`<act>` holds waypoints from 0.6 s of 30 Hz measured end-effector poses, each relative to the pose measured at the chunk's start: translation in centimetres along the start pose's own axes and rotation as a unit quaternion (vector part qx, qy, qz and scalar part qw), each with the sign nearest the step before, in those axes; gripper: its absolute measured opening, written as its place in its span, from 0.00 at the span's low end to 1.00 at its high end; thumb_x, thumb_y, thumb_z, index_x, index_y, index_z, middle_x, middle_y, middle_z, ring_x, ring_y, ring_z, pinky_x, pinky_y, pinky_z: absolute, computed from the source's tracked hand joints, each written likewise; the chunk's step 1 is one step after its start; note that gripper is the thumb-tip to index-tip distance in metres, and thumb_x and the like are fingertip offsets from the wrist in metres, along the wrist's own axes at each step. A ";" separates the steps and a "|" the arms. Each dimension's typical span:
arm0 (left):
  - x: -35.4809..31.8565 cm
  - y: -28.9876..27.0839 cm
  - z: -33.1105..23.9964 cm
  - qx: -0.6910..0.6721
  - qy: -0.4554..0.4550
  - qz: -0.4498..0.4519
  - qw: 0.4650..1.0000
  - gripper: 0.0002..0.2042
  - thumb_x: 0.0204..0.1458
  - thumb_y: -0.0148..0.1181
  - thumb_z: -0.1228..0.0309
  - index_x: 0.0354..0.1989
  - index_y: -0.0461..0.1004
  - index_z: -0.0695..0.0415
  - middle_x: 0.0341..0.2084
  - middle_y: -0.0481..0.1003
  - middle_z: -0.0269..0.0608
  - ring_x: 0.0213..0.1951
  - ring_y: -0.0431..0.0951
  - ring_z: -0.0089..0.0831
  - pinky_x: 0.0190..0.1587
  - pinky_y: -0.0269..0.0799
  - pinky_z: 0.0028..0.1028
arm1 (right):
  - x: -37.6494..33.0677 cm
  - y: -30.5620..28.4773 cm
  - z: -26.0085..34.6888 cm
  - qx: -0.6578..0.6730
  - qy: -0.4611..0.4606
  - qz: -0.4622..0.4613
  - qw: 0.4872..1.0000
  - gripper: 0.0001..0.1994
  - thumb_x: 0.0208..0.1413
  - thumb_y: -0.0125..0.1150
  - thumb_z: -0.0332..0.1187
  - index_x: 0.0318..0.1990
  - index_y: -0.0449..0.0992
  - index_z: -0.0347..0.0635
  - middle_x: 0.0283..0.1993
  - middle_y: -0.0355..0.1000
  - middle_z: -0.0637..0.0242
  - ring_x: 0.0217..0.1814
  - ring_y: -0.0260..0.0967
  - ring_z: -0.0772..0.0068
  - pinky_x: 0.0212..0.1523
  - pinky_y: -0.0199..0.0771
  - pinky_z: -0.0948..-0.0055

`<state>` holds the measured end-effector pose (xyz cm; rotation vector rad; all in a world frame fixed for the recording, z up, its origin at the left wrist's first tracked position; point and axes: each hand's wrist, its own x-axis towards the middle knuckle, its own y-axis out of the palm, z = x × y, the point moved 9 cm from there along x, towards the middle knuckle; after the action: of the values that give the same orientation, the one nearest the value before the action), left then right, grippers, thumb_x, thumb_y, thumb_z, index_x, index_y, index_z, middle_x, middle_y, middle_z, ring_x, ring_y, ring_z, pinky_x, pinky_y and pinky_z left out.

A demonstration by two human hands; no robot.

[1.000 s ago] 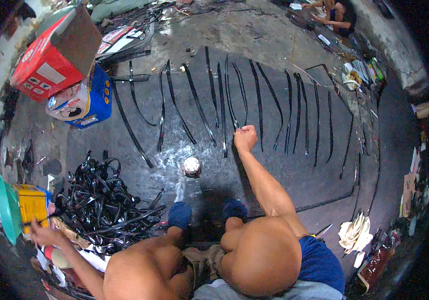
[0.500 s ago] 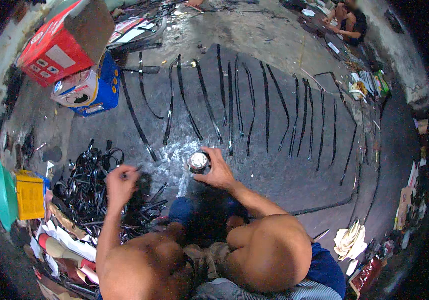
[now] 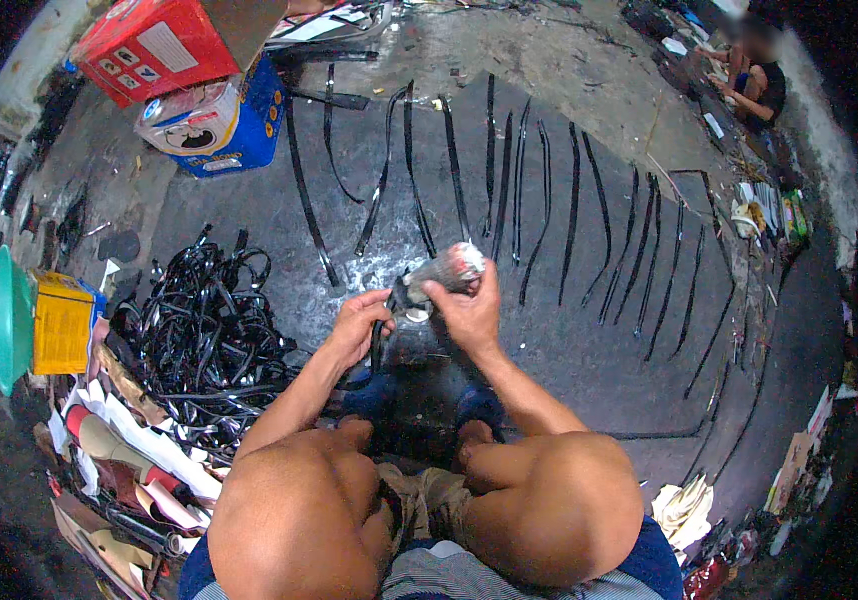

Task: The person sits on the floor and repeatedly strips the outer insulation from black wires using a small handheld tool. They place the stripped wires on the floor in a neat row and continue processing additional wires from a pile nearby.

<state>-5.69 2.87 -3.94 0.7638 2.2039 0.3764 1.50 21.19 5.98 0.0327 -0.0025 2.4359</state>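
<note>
The right hand (image 3: 471, 312) is curled around a tilted, roughly cylindrical container with a mottled grey body and a whitish, reddish-flecked end (image 3: 439, 277), held above the dark flat floor sheet (image 3: 549, 375), in front of the knees. Its long axis slants from lower left to upper right: the whitish end points up and right, away from the body, and the dark end points down toward the left hand (image 3: 357, 330). The left hand's fingers are pinched on a narrow black strip (image 3: 378, 345), which hangs below them; its upper part reaches the container's dark end, though whether they touch cannot be told.

Beyond the hands, a row of long, glossy black strips (image 3: 571, 220) lies across the sheet, their near ends leaving a bare stretch to the right of the right forearm. The sheet's far right edge slants down past the row. Room on the left is tighter: a tangled heap of shiny black strips (image 3: 194, 340) lies near the left forearm, with a yellow box (image 3: 59, 322) and a round green plastic piece (image 3: 11, 320) farther out. A red cardboard box (image 3: 164, 50) above a blue box (image 3: 249, 125) bounds the upper left.
</note>
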 end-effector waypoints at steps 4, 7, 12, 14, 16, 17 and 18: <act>-1.5 1.1 0.4 -0.072 -0.033 0.040 0.996 0.18 0.54 0.53 0.81 0.55 0.71 0.62 0.32 0.76 0.34 0.25 0.74 0.19 0.27 0.70 0.19 | -1.0 1.4 1.1 -0.098 -0.031 0.032 0.994 0.33 0.46 0.79 0.35 0.56 0.65 0.37 0.48 0.78 0.57 0.47 0.79 0.65 0.37 0.84 0.69; -2.2 0.9 1.2 -0.101 -0.055 0.086 0.990 0.23 0.53 0.52 0.82 0.61 0.68 0.62 0.34 0.76 0.34 0.24 0.72 0.18 0.26 0.68 0.17 | -1.3 1.0 1.0 -0.116 -0.031 0.028 0.992 0.34 0.46 0.79 0.36 0.57 0.65 0.37 0.48 0.79 0.55 0.47 0.80 0.63 0.37 0.84 0.68; -5.7 6.3 -1.4 -0.117 -0.088 0.213 0.966 0.25 0.51 0.55 0.84 0.61 0.69 0.62 0.35 0.78 0.36 0.21 0.73 0.19 0.22 0.66 0.18 | -0.3 -3.7 -2.0 -0.228 -0.014 -0.009 0.974 0.33 0.44 0.80 0.38 0.54 0.65 0.38 0.46 0.80 0.55 0.44 0.81 0.61 0.38 0.84 0.65; -3.5 3.7 -0.2 0.070 -0.057 0.150 0.985 0.22 0.50 0.57 0.83 0.57 0.73 0.62 0.32 0.79 0.36 0.20 0.73 0.20 0.21 0.66 0.19 | -0.5 -6.1 -2.6 -0.223 0.023 -0.067 0.972 0.31 0.44 0.80 0.36 0.52 0.67 0.38 0.44 0.79 0.58 0.43 0.78 0.67 0.42 0.80 0.67; -1.2 1.4 -0.2 0.247 -0.044 0.051 0.967 0.13 0.49 0.63 0.80 0.45 0.80 0.62 0.23 0.78 0.35 0.19 0.73 0.21 0.20 0.64 0.20 | -0.4 -8.6 -3.1 -0.196 0.014 -0.117 0.974 0.29 0.44 0.80 0.35 0.51 0.69 0.38 0.43 0.77 0.62 0.44 0.75 0.72 0.45 0.77 0.69; -0.3 0.9 -0.5 0.272 -0.051 0.021 0.961 0.11 0.48 0.64 0.79 0.41 0.81 0.62 0.22 0.78 0.35 0.19 0.74 0.21 0.20 0.63 0.21 | -0.2 -9.1 -2.7 -0.176 0.011 -0.130 0.976 0.28 0.45 0.79 0.35 0.51 0.70 0.38 0.43 0.76 0.64 0.46 0.75 0.73 0.46 0.76 0.69; 0.6 0.4 -0.6 0.296 -0.058 -0.009 0.953 0.09 0.47 0.65 0.78 0.38 0.82 0.61 0.21 0.78 0.35 0.20 0.74 0.21 0.20 0.63 0.23 | -0.1 -9.1 -2.2 -0.140 -0.004 -0.126 0.982 0.28 0.46 0.78 0.32 0.53 0.69 0.37 0.45 0.75 0.64 0.47 0.74 0.71 0.49 0.76 0.70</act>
<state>-6.31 3.58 -3.65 1.0450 2.2202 -0.3551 7.41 28.03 3.68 -0.0802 -0.3249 2.1611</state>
